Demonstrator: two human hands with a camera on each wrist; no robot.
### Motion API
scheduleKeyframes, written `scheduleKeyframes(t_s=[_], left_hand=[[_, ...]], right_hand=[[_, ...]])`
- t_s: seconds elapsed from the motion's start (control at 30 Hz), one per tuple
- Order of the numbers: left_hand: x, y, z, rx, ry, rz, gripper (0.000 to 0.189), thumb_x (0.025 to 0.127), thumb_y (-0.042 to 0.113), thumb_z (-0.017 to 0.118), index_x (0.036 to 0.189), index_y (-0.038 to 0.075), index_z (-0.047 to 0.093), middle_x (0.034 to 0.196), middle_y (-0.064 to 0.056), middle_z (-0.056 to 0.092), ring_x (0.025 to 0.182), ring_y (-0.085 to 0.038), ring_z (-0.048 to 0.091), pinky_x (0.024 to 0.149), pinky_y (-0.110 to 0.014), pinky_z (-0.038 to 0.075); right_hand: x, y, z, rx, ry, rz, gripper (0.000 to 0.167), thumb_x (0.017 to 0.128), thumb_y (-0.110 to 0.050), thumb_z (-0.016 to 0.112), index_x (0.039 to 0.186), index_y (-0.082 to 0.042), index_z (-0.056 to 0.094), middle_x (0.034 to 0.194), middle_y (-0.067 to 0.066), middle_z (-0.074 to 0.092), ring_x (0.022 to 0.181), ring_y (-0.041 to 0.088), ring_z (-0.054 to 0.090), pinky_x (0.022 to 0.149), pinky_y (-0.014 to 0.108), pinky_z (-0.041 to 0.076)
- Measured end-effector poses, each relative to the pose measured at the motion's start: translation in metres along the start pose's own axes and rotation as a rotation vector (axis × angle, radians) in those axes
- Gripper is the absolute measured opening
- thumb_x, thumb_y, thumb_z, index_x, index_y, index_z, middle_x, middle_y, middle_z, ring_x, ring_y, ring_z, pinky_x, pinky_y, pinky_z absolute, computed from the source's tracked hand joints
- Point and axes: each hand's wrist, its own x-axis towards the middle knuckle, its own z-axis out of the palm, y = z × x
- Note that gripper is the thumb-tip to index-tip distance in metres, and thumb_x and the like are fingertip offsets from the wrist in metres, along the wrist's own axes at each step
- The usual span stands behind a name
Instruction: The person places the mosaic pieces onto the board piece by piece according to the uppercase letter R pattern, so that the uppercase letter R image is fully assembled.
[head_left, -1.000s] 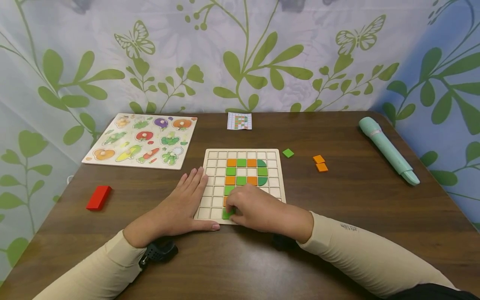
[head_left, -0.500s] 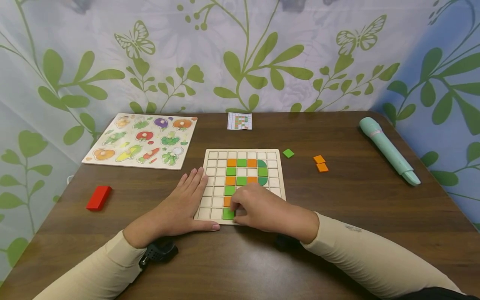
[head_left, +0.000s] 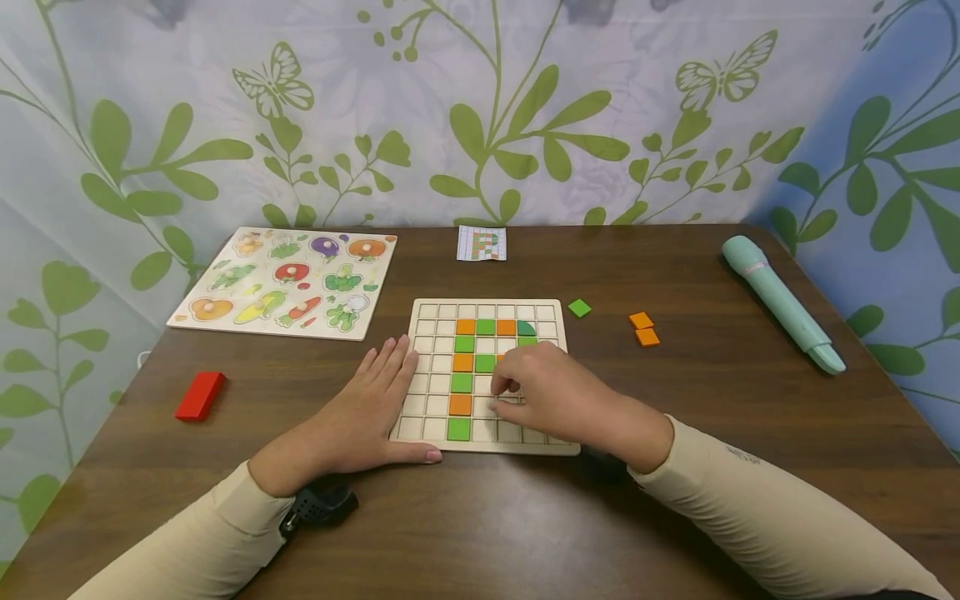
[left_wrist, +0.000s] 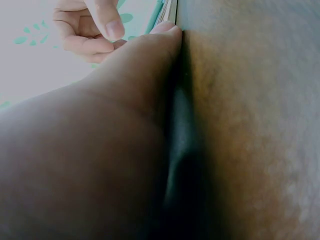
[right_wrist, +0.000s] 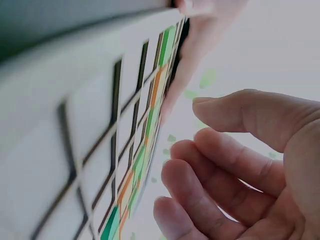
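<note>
A wooden grid board [head_left: 435,406] lies on the table in front of me, with orange and green square tiles and a dark green rounded tile [head_left: 526,328] set in its cells. A green tile [head_left: 459,429] sits in the bottom row below an orange tile [head_left: 461,405]. Against the board's left side rests my left hand [head_left: 363,408], fingers straight, thumb along the near edge. Over the right part hovers my right hand [head_left: 555,396], covering some cells. In the right wrist view its fingers [right_wrist: 187,182] are loosely bent, the thumb apart, and nothing is between them.
Right of the board lie a loose green tile [head_left: 580,308] and two orange tiles [head_left: 641,321]. A pattern card [head_left: 482,243] is behind it. A vegetable puzzle [head_left: 352,321] and red block [head_left: 200,397] are at left, a mint microphone-shaped object [head_left: 783,304] at right.
My right hand has left the green tile in the bottom row and moved right and slightly up over the board. The left hand has stayed in place.
</note>
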Motion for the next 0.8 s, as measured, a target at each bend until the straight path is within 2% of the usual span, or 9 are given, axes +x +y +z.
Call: scheduleKeyframes(t_s=[0.3, 0.5, 0.8], left_hand=[[0.0, 0.001, -0.001, -0.009, -0.021, -0.013, 0.132, 0.084, 0.09, 0.052, 0.164, -0.009, 0.016, 0.171, -0.028, 0.005, 0.157, -0.042, 0.007, 0.123, -0.058, 0.01], [0.0, 0.001, -0.001, -0.01, -0.023, -0.015, 0.133, 0.084, 0.091, 0.052, 0.164, -0.008, 0.016, 0.171, -0.027, 0.005, 0.157, -0.042, 0.006, 0.123, -0.058, 0.01], [0.0, 0.0, -0.001, -0.006, -0.039, -0.027, 0.133, 0.083, 0.092, 0.051, 0.165, -0.007, 0.014, 0.172, -0.025, 0.003, 0.158, -0.04, 0.004, 0.124, -0.056, 0.008]], right_hand=[[-0.01, 0.034, -0.014, -0.007, 0.046, 0.088, 0.01, 0.088, -0.012, 0.087, 0.089, -0.013, 0.077, 0.086, -0.009, 0.068, 0.085, 0.017, 0.068, 0.078, 0.035, 0.057], [-0.019, 0.062, -0.022, -0.029, 0.095, 0.152, 0.011, 0.087, -0.01, 0.087, 0.089, -0.012, 0.076, 0.086, -0.007, 0.068, 0.082, 0.019, 0.068, 0.074, 0.037, 0.057], [-0.034, 0.105, -0.041, -0.113, 0.154, 0.249, 0.01, 0.089, -0.007, 0.085, 0.093, -0.006, 0.076, 0.093, 0.005, 0.071, 0.084, 0.024, 0.069, 0.076, 0.045, 0.058]])
